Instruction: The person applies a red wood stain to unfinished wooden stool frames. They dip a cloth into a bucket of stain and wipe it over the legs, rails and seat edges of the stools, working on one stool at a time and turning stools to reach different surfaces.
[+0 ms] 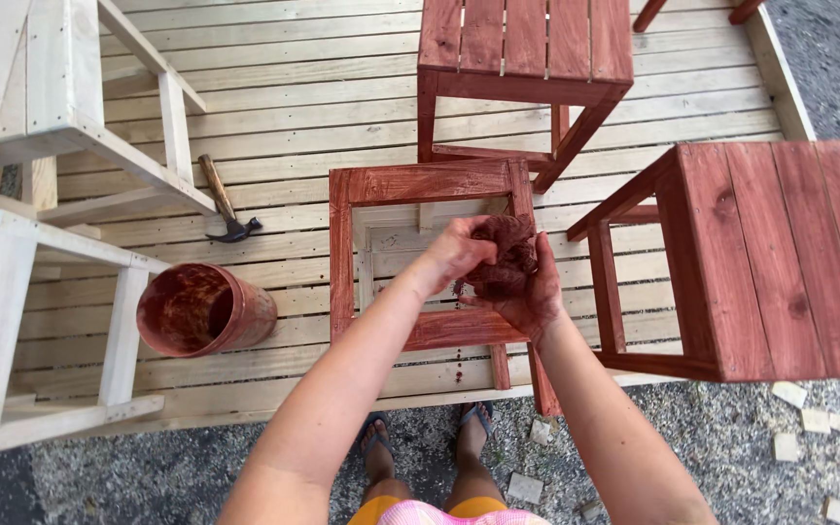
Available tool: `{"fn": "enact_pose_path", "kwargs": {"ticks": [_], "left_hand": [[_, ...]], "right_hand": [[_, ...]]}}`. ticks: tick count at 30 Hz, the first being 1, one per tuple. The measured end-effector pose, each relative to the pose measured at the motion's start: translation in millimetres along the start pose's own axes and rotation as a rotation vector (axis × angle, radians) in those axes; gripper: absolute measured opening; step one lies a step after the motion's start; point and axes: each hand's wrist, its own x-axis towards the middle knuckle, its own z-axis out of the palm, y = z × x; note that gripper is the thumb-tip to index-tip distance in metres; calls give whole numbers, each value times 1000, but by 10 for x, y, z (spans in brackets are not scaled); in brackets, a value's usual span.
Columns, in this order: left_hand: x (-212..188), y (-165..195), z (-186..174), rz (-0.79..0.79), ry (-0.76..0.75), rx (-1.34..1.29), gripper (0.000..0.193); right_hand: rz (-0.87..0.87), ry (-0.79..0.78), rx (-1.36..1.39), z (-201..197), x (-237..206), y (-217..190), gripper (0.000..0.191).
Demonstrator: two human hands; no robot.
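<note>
Both my hands hold a dark red stain-soaked rag (506, 261) over an upturned wooden stool frame (381, 185). My left hand (459, 251) pinches the rag from the left and above. My right hand (535, 297), smeared with red stain, cups it from below. The frame's outer rails are stained red, while the wood inside it is still pale. Drops of stain dot the boards below the frame.
A red-stained bucket (204, 309) lies on its side on the pale plank deck (294, 87). A hammer (224, 204) lies behind it. Unstained white stools (51, 117) stand at left, red-stained stools (527, 49) behind and at right (780, 253). Gravel with small wood offcuts (789, 394) borders the deck near my sandalled feet.
</note>
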Motion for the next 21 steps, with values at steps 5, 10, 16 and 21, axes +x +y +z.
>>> {"fn": "enact_pose_path", "kwargs": {"ticks": [5,10,16,21], "left_hand": [[315,-273,-26,83,291,231,46],[458,-379,-193,-167,468,837,33],[633,-813,257,-633,-93,1402,27],[777,-900,479,-549,-435,1511,19]], "right_hand": [[-27,150,-224,20,168,-356,82],[-129,296,-488,-301,230,-864,71],[-189,321,-449,-701,196,-1155,61],[-175,344,-448,-930,129,-1154,57]]}}
